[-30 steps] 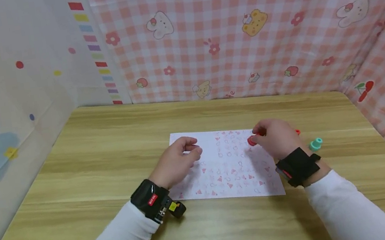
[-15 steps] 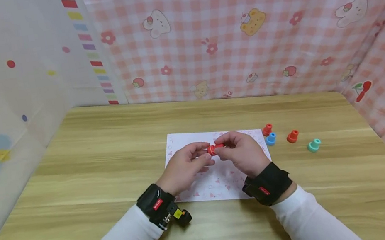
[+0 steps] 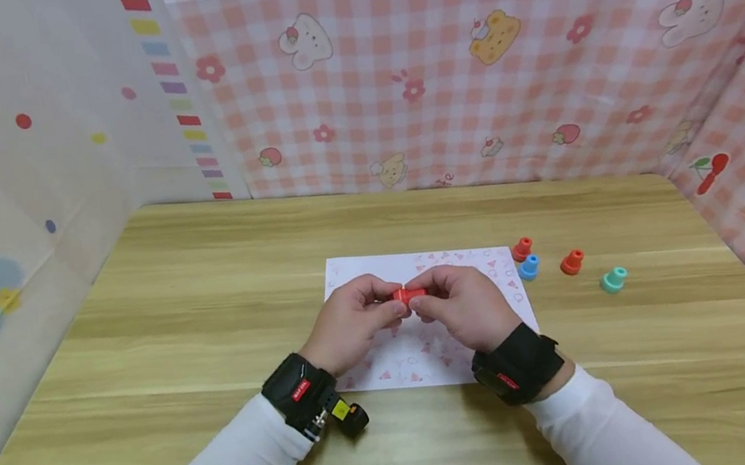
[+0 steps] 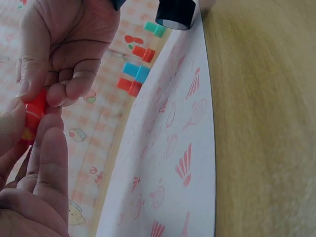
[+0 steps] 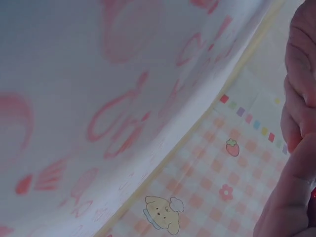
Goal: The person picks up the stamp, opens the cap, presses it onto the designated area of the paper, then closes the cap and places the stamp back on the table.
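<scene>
Over the printed sheet of paper [image 3: 394, 367], a small red stamp [image 3: 410, 295] is held between both hands. My left hand [image 3: 350, 324] pinches its left end with thumb and fingers. My right hand [image 3: 469, 305] pinches the other end, and the two hands' fingertips nearly meet. In the left wrist view the stamp [image 4: 34, 114] shows a pale band round its body, between the two thumbs and fingers. Pink shuttlecock and racket prints cover much of the paper. In the right wrist view most of the stamp is hidden behind fingers.
Right of the paper stand a red stamp [image 3: 523, 248], a blue stamp [image 3: 529, 267], another red stamp [image 3: 572, 262] and a green stamp [image 3: 614, 279]. Behind the wooden table [image 3: 242, 286] hangs a pink checked cloth [image 3: 364, 87].
My right hand has come left from the paper's right side with the red stamp to meet my left hand. Both hands now grip it, and the stamps on the right are uncovered.
</scene>
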Tool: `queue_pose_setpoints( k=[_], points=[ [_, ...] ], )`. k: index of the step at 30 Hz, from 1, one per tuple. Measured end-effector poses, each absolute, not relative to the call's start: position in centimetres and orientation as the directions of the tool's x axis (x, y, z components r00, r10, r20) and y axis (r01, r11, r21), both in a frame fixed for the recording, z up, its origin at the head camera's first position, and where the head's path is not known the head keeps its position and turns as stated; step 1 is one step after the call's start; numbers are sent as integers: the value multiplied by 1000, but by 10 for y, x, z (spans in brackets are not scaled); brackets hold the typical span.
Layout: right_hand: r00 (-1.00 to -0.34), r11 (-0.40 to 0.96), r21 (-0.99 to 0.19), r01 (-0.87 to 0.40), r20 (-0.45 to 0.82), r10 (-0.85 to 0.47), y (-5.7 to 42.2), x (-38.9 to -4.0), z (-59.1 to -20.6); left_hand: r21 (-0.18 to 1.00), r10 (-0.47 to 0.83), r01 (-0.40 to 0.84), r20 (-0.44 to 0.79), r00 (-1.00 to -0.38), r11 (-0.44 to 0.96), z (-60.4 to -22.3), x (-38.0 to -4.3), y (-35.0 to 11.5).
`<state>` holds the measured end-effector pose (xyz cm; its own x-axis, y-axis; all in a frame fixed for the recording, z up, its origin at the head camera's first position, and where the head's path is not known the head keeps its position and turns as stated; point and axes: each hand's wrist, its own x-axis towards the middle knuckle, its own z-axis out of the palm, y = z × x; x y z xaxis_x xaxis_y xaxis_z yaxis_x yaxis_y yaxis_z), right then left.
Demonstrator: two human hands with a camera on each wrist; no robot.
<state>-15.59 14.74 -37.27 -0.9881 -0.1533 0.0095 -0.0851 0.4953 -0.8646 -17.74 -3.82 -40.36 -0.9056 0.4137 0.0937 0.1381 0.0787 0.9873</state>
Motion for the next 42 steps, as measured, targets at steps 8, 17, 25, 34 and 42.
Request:
queue_pose_setpoints(
  k=[8, 17, 25, 34, 42],
  points=[
    [-988, 525, -849, -64, -19, -152, 147, -155, -365, 987, 423, 146, 103, -900, 72, -390, -172, -39],
    [-990, 554, -832, -36, -46, -134, 152, -166, -351, 983, 402, 155, 104, -910, 97, -394, -183, -54],
    [-987, 737, -665, -118, -1, -158, 155, -195, -329, 984, 333, 112, 59, -941, 142, -393, -194, -78],
    [-968, 874, -441, -205, -41, -248, 146, -242, -340, 997, 309, 30, 6, -951, 75, -402, -203, -88],
    [-958, 893, -388, -229, -71, -277, 136, -262, -354, 997, 296, 27, 3, -955, 75, -410, -206, -87]
  ],
)
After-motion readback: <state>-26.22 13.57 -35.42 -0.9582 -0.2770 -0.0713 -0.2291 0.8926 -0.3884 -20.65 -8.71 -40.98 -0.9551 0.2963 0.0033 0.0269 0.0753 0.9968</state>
